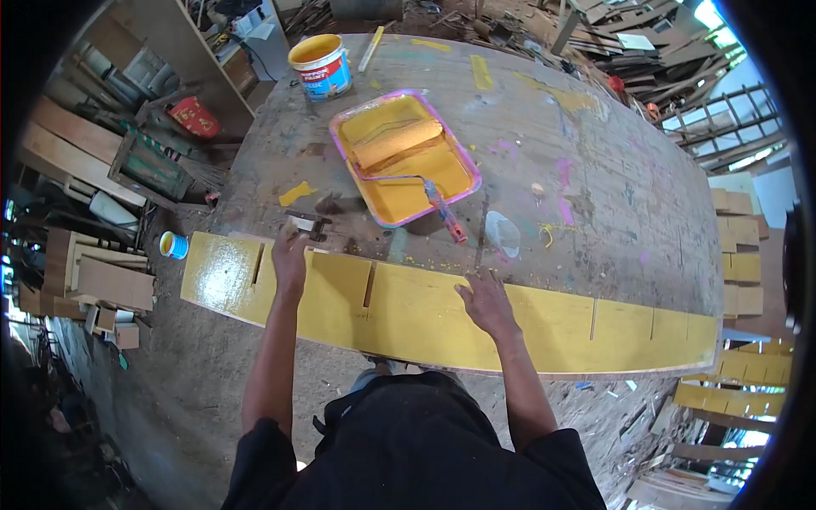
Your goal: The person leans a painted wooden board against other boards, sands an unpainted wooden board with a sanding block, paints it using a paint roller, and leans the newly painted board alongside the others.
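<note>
A long yellow-painted board (425, 302) with several narrow slots lies along the near edge of the table. My left hand (290, 262) is over its left part, fingers curled by a small pale-and-dark object (309, 225) beyond the board's far edge; what it is I cannot make out. My right hand (490, 304) rests near the far edge, right of the board's middle, thumb and fingers apart and nothing in it. Beyond the board, a paint roller (399, 146) with an orange-yellow sleeve lies in a pink-rimmed paint tray (473, 163), its handle pointing towards me.
A paint bucket (321, 70) stands at the table's (586, 229) back left, beside a yellow-stained stick (371, 48). A small blue-and-white can (173, 246) sits off the board's left end. Yellow slotted boards (748, 368) and scrap wood lie at right.
</note>
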A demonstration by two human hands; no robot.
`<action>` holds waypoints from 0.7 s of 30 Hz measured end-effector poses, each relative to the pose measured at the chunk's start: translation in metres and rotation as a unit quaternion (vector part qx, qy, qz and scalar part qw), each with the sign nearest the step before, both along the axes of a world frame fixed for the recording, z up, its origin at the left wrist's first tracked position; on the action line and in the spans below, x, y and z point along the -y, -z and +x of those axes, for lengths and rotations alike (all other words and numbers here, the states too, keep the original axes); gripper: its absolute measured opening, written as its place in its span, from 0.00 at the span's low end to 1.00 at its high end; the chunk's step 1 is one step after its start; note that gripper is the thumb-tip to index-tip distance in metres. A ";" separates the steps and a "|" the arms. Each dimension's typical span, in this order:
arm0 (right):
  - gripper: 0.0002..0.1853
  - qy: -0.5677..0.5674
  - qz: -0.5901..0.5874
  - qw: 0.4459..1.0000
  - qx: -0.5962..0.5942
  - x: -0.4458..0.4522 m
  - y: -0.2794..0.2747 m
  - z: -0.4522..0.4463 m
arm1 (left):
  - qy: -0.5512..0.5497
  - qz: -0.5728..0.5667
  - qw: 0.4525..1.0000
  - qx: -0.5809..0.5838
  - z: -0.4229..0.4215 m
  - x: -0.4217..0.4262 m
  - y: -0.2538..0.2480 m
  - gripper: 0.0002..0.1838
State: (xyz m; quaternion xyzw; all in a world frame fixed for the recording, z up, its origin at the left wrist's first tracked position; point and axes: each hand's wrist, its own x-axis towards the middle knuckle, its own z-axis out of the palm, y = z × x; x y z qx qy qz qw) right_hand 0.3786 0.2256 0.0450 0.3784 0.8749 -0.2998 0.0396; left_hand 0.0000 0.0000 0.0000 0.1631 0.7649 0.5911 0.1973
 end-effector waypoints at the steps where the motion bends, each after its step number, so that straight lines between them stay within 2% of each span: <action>1: 0.24 -0.006 0.032 0.999 -0.018 0.003 -0.003 -0.002 | -0.008 -0.037 0.998 -0.045 0.019 0.013 -0.011 0.29; 2: 0.23 -0.010 0.066 0.997 -0.037 0.007 -0.005 -0.006 | -0.057 -0.019 0.995 -0.081 0.049 0.029 -0.026 0.27; 3: 0.23 0.001 0.035 0.998 -0.052 0.016 0.005 -0.002 | -0.100 -0.030 0.985 -0.136 0.090 0.057 -0.051 0.26; 5: 0.22 -0.025 0.057 0.997 -0.043 0.004 0.004 0.003 | -0.154 -0.029 0.983 -0.097 0.156 0.093 -0.036 0.22; 6: 0.22 -0.014 0.059 0.998 -0.036 0.004 0.011 0.009 | -0.183 0.020 0.983 -0.019 0.187 0.118 -0.006 0.25; 8: 0.21 -0.044 0.114 0.989 -0.084 0.010 0.034 0.019 | -0.268 -0.023 0.929 0.254 0.233 0.156 0.029 0.29; 9: 0.21 -0.039 0.117 0.990 -0.075 0.012 0.028 0.022 | -0.262 -0.025 0.929 0.262 0.244 0.150 0.028 0.29; 10: 0.22 -0.064 0.095 0.992 -0.052 0.017 0.015 0.025 | -0.206 0.096 0.891 0.393 0.255 0.145 0.019 0.31; 11: 0.22 -0.088 0.071 0.993 -0.029 0.025 0.007 0.027 | -0.146 0.210 0.821 0.510 0.263 0.142 0.012 0.33; 15: 0.22 -0.034 0.070 0.994 -0.075 0.053 0.004 0.052 | -0.165 0.237 0.824 0.488 0.272 0.153 0.030 0.35; 16: 0.22 -0.004 0.077 0.986 -0.148 0.055 0.001 0.061 | -0.095 0.290 0.818 0.488 0.271 0.165 0.035 0.30; 17: 0.23 0.027 0.087 0.971 -0.221 0.057 -0.005 0.072 | -0.078 0.288 0.814 0.498 0.271 0.172 0.042 0.30; 18: 0.25 0.063 0.121 0.964 -0.227 0.060 -0.018 0.092 | -0.048 0.307 0.817 0.486 0.270 0.178 0.047 0.28; 20: 0.26 0.178 0.207 0.934 -0.231 0.072 -0.023 0.153 | 0.002 0.325 0.813 0.484 0.267 0.184 0.049 0.25; 21: 0.25 0.271 0.235 0.907 -0.220 0.081 -0.026 0.189 | 0.007 0.316 0.824 0.470 0.266 0.184 0.043 0.23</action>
